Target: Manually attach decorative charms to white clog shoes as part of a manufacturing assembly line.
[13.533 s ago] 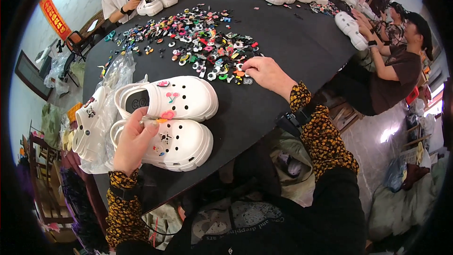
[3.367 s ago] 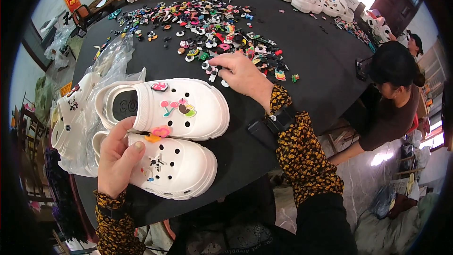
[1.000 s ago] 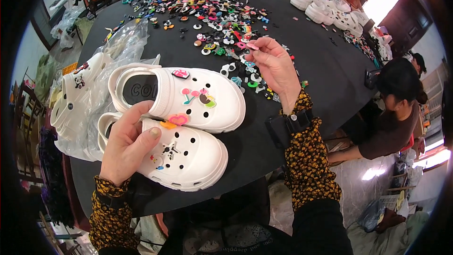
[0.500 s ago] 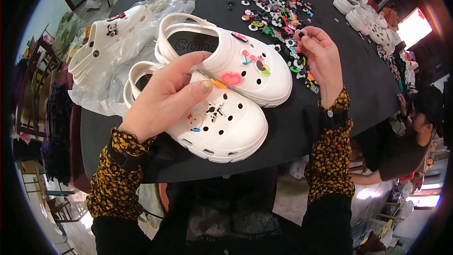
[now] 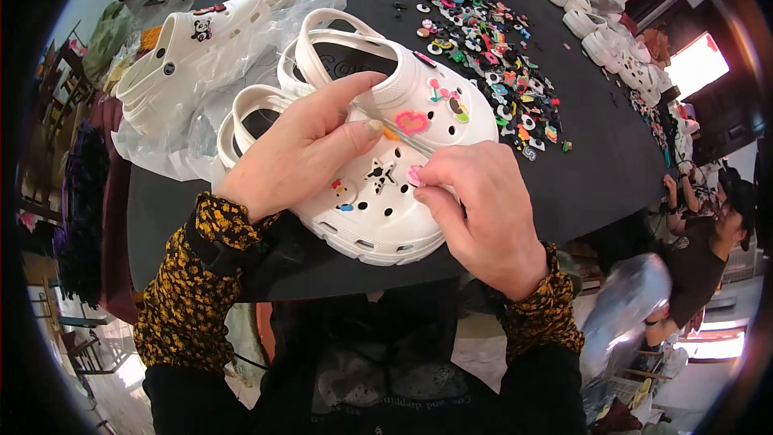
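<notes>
Two white clogs lie side by side on the black table, the near clog point(image 5: 346, 229) partly overlapping the far clog point(image 5: 471, 105). My left hand point(image 5: 302, 145) clamps them together, fingers at the far clog's opening and thumb on the near one beside an orange shoe charm point(image 5: 390, 134). Between thumb and forefinger, my right hand point(image 5: 493, 205) pinches a pink shoe charm point(image 5: 415, 176) against the near clog's top. A black-and-white star charm point(image 5: 380, 175) sits close by. Cherry and pink charms decorate the far clog. My right fingers hide part of the near clog's toe.
Loose colourful charms point(image 5: 475, 40) spread over the table's far side. At the left, another white clog point(image 5: 153, 84) with a panda charm lies on clear plastic bags point(image 5: 193, 141). More white clogs point(image 5: 608, 44) line the far right, where other people work.
My right hand has come from beside the charm pile down and left to the near clog, bringing the pink charm onto it. The clog pair has shifted slightly. My left hand keeps its grip.
</notes>
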Available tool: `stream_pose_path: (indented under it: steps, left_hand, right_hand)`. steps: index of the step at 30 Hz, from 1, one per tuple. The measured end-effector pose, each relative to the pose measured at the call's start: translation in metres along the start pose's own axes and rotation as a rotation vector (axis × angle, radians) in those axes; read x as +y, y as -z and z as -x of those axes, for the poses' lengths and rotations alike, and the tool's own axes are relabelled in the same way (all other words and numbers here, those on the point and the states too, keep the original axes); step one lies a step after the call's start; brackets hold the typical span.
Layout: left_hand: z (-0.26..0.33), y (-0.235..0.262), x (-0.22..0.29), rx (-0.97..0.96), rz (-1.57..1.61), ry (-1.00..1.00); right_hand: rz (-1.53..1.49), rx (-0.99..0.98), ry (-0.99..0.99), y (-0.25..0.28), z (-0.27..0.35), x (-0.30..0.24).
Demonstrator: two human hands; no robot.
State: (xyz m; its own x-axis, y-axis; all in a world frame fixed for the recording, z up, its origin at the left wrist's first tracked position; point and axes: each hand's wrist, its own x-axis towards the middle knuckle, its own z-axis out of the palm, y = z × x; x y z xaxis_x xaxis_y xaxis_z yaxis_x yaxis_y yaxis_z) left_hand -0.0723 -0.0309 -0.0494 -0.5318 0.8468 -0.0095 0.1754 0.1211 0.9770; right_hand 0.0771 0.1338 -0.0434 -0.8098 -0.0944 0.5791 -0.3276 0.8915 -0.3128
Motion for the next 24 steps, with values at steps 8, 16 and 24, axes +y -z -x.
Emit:
stream_pose_path:
  steps: [8, 16, 24]
  left_hand:
    - [0.003, -0.001, 0.002, 0.027, 0.012, -0.032]
    - [0.002, -0.002, 0.003, 0.021, 0.027, 0.000]
    - [0.004, -0.001, 0.002, -0.007, 0.087, -0.042]
  right_hand:
    - [0.040, 0.065, -0.008, -0.011, 0.005, -0.005]
    - [0.068, 0.094, -0.006, -0.012, 0.008, -0.007]
    - [0.095, 0.065, 0.029, -0.010, 0.007, -0.009]
